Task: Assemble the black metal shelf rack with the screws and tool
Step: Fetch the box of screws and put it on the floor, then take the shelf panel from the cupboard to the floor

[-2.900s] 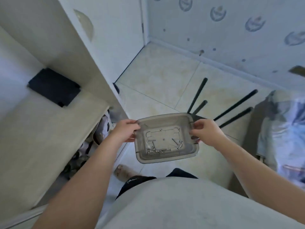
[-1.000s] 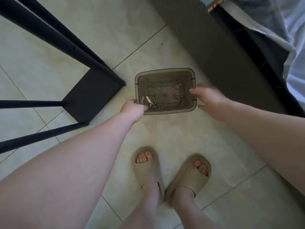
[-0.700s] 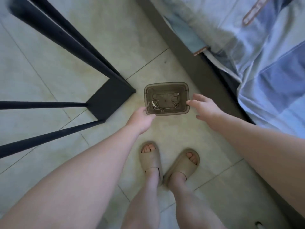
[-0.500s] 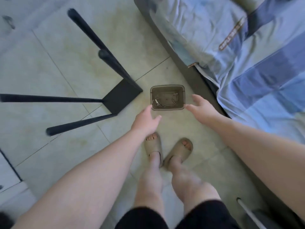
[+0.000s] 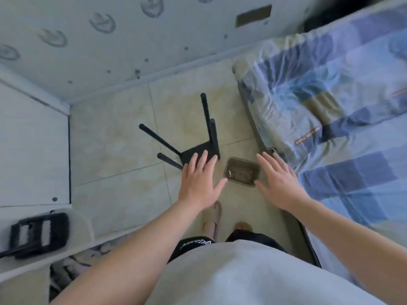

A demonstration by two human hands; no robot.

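Both hands are held out over the floor, nothing gripped: left hand (image 5: 198, 183) and right hand (image 5: 280, 183) with fingers straight and slightly spread. A smoky plastic box (image 5: 243, 182) is set on the tile floor (image 5: 121, 172) between them; its contents are too blurred to identify. The black rack (image 5: 198, 149) is laid just beyond the left hand, legs sticking out. The bed (image 5: 330, 106) is seen on the right.
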